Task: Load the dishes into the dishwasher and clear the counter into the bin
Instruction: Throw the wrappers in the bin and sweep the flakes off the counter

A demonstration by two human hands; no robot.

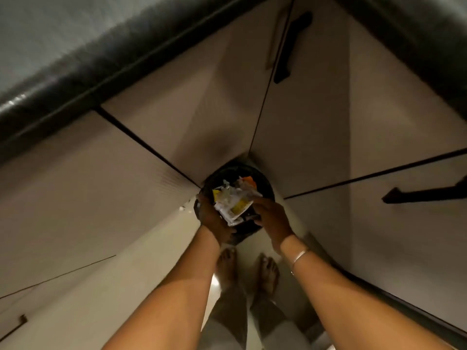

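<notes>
1. Black bin stands on the floor in the corner where the cabinet doors meet, and your wad of wrappers hangs right over its mouth, low and close to the rim
2. Your right hand pinches the wad's right edge with curled fingers; your left hand lies against its left side, but those fingers are hidden under the paper, so I cannot tell whether they grip the wad or the bin's rim
3. The step in hand looks like the drop, so centre the wad over the opening before you loosen anything; an orange scrap shows at the far side, and the bin may be fairly full
4. Let go low, not from height: light, crinkled film probably drifts and could slide off the heap onto the floor
5. Open the right pinch first, then the left, and press the wad down with flat fingers if it sits proud of the rim
6. A few white bits lie on the floor just left of the bin; they likely belong in it too, so pick them up while you are bent down
</notes>
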